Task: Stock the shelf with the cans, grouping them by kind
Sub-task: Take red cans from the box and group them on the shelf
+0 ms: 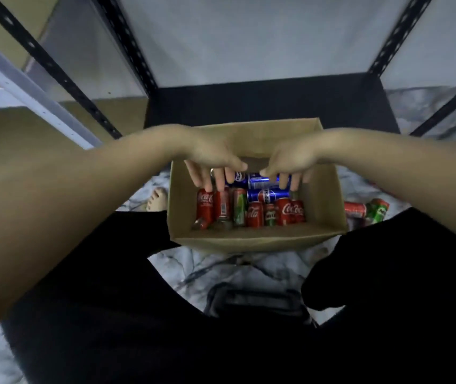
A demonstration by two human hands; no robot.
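Note:
A cardboard box [257,241] on the floor holds several cans lying on their sides: red cola cans [287,210], green cans [239,207] and blue Pepsi cans [268,195]. Both hands reach down into the far end of the box. My left hand [213,164] curls its fingers over a blue Pepsi can [238,178] at the back left. My right hand [290,166] closes its thumb and fingers around a second blue Pepsi can [263,180] beside it. The black bottom shelf [271,103] lies just beyond the box, bare.
Black slotted uprights [127,45] [398,40] frame the shelf unit. Two more cans, red and green [365,210], lie on the marbled floor right of the box. My black-clad legs fill the foreground; a bare foot [157,200] sits left of the box.

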